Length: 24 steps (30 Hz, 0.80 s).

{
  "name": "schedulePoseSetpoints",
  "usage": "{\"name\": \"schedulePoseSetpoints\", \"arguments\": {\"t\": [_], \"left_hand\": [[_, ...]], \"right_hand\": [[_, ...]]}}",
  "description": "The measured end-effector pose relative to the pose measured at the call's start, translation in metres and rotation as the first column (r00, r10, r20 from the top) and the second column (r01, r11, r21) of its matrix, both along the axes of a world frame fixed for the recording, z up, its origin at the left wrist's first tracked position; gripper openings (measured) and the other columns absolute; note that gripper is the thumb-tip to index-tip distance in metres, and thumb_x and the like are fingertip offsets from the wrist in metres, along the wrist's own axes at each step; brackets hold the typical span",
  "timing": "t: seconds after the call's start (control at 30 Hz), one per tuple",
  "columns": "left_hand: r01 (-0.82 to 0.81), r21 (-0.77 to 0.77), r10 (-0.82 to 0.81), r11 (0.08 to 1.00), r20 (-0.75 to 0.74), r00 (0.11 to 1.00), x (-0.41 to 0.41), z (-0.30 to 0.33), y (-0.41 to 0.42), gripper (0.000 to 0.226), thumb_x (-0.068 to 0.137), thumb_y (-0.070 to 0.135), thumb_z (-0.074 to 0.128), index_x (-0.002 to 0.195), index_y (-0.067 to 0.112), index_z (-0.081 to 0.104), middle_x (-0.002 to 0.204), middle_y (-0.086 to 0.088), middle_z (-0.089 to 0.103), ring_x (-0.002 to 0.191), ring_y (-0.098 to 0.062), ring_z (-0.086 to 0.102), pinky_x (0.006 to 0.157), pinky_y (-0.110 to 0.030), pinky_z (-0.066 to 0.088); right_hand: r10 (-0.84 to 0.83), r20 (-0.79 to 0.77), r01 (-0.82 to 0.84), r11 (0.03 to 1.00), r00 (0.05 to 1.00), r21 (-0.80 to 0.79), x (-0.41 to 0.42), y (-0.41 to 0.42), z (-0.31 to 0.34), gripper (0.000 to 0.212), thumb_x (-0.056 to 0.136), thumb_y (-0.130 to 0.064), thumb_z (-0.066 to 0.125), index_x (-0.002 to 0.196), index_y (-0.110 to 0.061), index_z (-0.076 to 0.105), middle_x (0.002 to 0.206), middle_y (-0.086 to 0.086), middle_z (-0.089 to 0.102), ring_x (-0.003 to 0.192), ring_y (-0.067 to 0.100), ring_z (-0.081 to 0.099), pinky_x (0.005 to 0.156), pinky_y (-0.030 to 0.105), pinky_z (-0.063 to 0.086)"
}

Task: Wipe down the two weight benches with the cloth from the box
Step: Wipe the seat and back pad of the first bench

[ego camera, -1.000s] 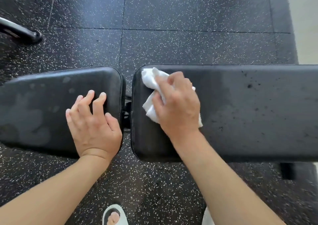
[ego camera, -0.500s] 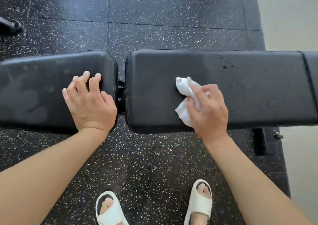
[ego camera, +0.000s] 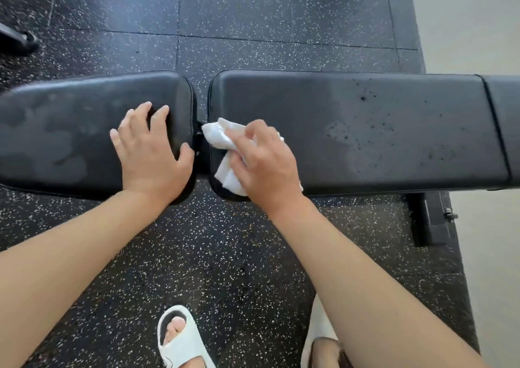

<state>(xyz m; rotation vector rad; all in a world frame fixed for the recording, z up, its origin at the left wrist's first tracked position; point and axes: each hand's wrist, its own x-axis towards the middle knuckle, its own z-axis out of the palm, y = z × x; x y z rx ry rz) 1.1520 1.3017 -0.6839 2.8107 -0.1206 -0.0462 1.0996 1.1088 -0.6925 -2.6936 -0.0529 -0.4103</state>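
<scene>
Head view: black bench pads [ego camera: 365, 131] stand on speckled rubber floor tiles [ego camera: 230, 10]. Right hand [ego camera: 264, 160] grips the white cloth [ego camera: 218, 136] at the right pad's left end; left hand [ego camera: 149, 148] rests flat, fingers spread, on the left pad [ego camera: 70, 131].

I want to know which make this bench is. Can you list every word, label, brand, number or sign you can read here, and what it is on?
None: no readable text shows anywhere in this view.
Bench pads: plain black, only dark specks and smears, no logo.
Cloth held by the right hand: plain white.
Sandal: white, unmarked.
Bench foot: a bolt shows, no label.
</scene>
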Motion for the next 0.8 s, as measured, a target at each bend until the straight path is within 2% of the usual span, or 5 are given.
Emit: {"name": "schedulePoseSetpoints", "arguments": {"t": [0.17, 0.3, 0.47, 0.63, 0.8], "left_hand": [[0.271, -0.013, -0.27, 0.962, 0.062, 0.961, 0.004, 0.019, 0.007, 0.062, 0.089, 0.03, 0.052, 0.146, 0.007, 0.053, 0.156, -0.019, 0.044, 0.146, -0.043, 0.038, 0.123, -0.058, 0.029], [0.475, -0.045, -0.47, 0.879, 0.094, 0.878, 0.014, 0.014, -0.039, 0.05, 0.093, 0.022, 0.054, 0.141, 0.008, 0.061, 0.15, -0.017, 0.052, 0.141, -0.04, 0.044, 0.125, -0.052, 0.029], [0.417, -0.111, -0.406, 0.902, 0.108, 0.907, 0.025, -0.002, -0.102, 0.046, 0.096, 0.014, 0.048, 0.14, 0.011, 0.063, 0.15, -0.013, 0.053, 0.141, -0.039, 0.042, 0.123, -0.05, 0.031], [0.297, -0.178, -0.273, 0.938, 0.146, 0.951, 0.01, -0.017, -0.115, 0.051, 0.097, 0.007, 0.04, 0.141, 0.013, 0.064, 0.156, -0.009, 0.051, 0.15, -0.039, 0.036, 0.127, -0.049, 0.025], [0.299, -0.145, -0.27, 0.943, 0.192, 0.944, 0.011, -0.022, -0.115, 0.05, 0.098, 0.008, 0.04, 0.141, 0.014, 0.064, 0.156, -0.009, 0.052, 0.15, -0.038, 0.038, 0.129, -0.045, 0.023]], "right_hand": [[-0.309, -0.009, 0.308, 0.951, 0.951, -0.036, -0.036, -0.116, -0.004, 0.051, 0.093, -0.019, 0.065, 0.142, -0.037, 0.063, 0.11, 0.0, 0.056, 0.091, 0.022, 0.054, 0.064, 0.03, 0.046], [-0.386, -0.012, 0.385, 0.922, 0.922, -0.03, -0.039, -0.12, -0.011, 0.05, 0.095, -0.022, 0.058, 0.144, -0.035, 0.06, 0.112, 0.0, 0.055, 0.091, 0.021, 0.05, 0.07, 0.035, 0.047], [-0.182, 0.036, 0.182, 0.983, 0.983, 0.02, -0.048, -0.046, -0.016, 0.032, 0.094, -0.019, 0.06, 0.124, -0.016, 0.072, 0.107, 0.009, 0.061, 0.082, 0.027, 0.049, 0.072, 0.043, 0.045], [-0.056, 0.016, 0.055, 0.997, 0.998, 0.048, -0.054, -0.065, -0.013, 0.025, 0.093, -0.017, 0.059, 0.112, -0.012, 0.075, 0.102, 0.01, 0.063, 0.079, 0.028, 0.049, 0.067, 0.043, 0.044], [-0.209, 0.05, 0.21, 0.978, 0.977, -0.012, -0.056, -0.149, -0.015, 0.041, 0.093, -0.019, 0.064, 0.133, -0.026, 0.071, 0.106, 0.003, 0.063, 0.084, 0.024, 0.054, 0.065, 0.039, 0.049]]}}
